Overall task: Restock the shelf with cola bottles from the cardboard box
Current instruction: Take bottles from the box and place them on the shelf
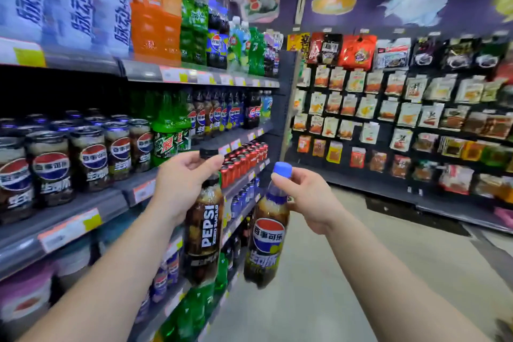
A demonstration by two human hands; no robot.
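Note:
My left hand [181, 175] grips the neck of a black-capped Pepsi Zero Sugar bottle [204, 233], which hangs upright in front of the drinks shelf [91, 211]. My right hand [308, 197] pinches a blue-capped cola bottle [266, 241] just under its cap, a little right of the first bottle. Both bottles hang over the aisle floor, apart from each other. Rows of cola bottles [91, 155] stand on the shelf at hand height. The cardboard box is out of view.
Green soda bottles [166, 130] stand right of the colas, and red cans [244, 158] fill a shelf further along. Large bottles line the top shelf [155, 16]. Snack packets hang on a rack [402, 108] across the grey aisle floor [333, 286].

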